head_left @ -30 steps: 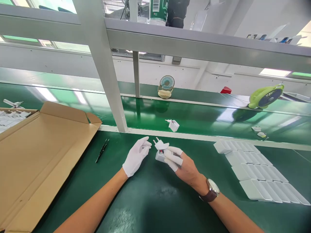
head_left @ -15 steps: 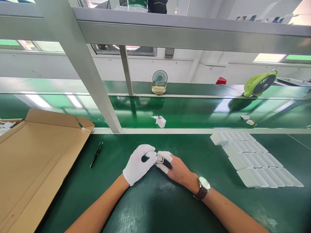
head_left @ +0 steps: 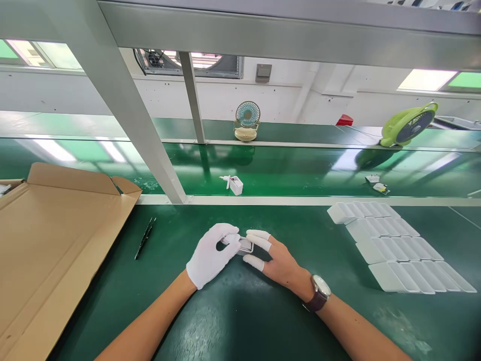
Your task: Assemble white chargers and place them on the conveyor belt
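Note:
My left hand (head_left: 213, 254), in a white glove, pinches a small rectangular frame-like piece (head_left: 246, 245) between thumb and fingers. The piece is pale grey and looks metallic along its rim; its left part is hidden by the glove. My right hand (head_left: 276, 255) wears white finger cots on its thumb and some fingers. Thumb and fingers stand apart around the right end of the piece; whether a fingertip touches it I cannot tell. Black tweezers (head_left: 145, 238) lie on the green table to the left of my hands.
An open cardboard box (head_left: 67, 240) fills the left side. White compartment trays (head_left: 391, 283) overlap in a row at right. Beyond the metal rail, a green belt (head_left: 300, 173) carries a small white box (head_left: 236, 185) and small parts (head_left: 378, 184). A slanted post (head_left: 139, 120) rises left of centre.
My right fingers have spread from around the frame-like piece, while my left hand keeps its hold. The white box and small parts have moved left along the belt. My view has tilted slightly down.

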Tool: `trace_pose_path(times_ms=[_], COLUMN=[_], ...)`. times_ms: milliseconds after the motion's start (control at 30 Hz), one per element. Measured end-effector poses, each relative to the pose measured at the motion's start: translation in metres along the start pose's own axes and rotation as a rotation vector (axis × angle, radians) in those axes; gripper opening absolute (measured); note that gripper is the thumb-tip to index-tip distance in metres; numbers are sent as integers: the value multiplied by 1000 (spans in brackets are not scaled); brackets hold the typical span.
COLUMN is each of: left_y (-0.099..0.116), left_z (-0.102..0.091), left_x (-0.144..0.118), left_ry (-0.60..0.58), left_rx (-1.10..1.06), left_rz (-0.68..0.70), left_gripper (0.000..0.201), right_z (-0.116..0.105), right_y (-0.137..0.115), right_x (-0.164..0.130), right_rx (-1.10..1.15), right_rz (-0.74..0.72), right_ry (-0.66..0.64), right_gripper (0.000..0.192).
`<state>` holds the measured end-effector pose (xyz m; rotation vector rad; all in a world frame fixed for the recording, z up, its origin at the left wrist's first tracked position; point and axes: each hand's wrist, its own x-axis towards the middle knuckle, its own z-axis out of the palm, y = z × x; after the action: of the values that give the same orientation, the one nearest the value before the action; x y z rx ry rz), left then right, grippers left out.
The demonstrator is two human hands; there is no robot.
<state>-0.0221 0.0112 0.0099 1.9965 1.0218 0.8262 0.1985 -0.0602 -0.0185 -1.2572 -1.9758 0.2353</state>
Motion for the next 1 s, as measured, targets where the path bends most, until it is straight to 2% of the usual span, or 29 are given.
trace_pose_path(times_ms=[133, 367, 467, 533, 600, 733, 833, 900, 1000], left_y=[-1, 0, 1, 2, 3, 1, -2, -3, -4], left_z=[1, 0, -1, -1, -1, 0, 1, 1, 1], left_x=[0, -1, -1, -2, -1, 0, 0, 0, -1], left_ry=[7, 12, 4, 1, 1, -8, -11, -16, -32], left_rx=[0, -21, -25, -22, -20, -22, -36, -40, -44], left_rz=[1, -2, -20, -34, -38, -40, -42, -43, -65], left_gripper=[22, 24, 23, 23, 23, 23, 24, 24, 26], right_z=[-1, 7, 3, -1, -3, 1, 3, 4, 5], right_y=[4, 3, -1, -2, -1, 2, 1, -2, -5], right_x=[-2, -2, -1, -1, -3, -4, -2, 0, 1], right_rx=[36, -54, 24, 64, 69, 34, -15, -33, 19], right_rz=[-18, -65, 59, 162, 192, 72, 3, -1, 54], right_ry=[78, 47, -3, -27, -28, -29, -92, -130, -150], right_gripper=[44, 42, 40, 44, 49, 54, 44, 39, 47])
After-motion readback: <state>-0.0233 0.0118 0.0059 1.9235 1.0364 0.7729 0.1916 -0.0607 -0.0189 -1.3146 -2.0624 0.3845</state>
